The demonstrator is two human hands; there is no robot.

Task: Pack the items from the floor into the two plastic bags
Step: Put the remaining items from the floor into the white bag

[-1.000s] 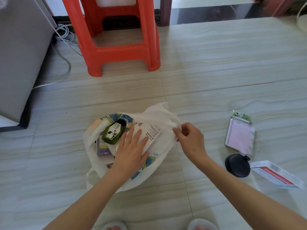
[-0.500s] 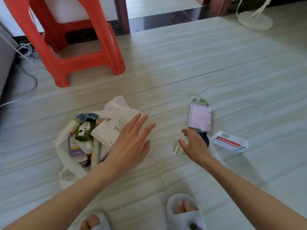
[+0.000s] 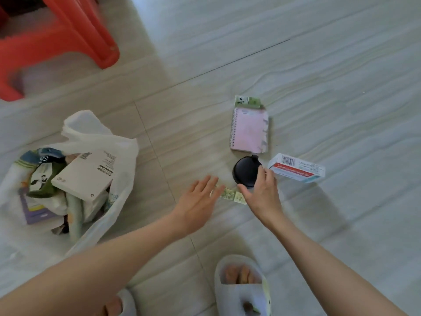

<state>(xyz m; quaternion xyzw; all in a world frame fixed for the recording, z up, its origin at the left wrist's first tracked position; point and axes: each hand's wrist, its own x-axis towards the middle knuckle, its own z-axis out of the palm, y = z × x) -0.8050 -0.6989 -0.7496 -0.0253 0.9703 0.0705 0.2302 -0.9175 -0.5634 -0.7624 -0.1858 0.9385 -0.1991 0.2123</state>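
Packing looks roughly half done, judging by the floor. One white plastic bag (image 3: 118,156) lies at the left edge, already stuffed with a white box (image 3: 84,174), a green pouch (image 3: 42,181), a purple pack (image 3: 34,208) and more. Only this bag shows; the second cannot be seen. Still loose on the tiles toward the right: a pink notebook (image 3: 249,131) with a green packet (image 3: 248,101) at its top edge, a black round case (image 3: 246,171), a red-and-white box (image 3: 297,168) and a small patterned strip (image 3: 230,195). The right hand (image 3: 262,195) has thumb and fingers curled on the round case's rim. The left hand (image 3: 196,206) hovers flat, fingers straight, just beside the strip, holding nothing.
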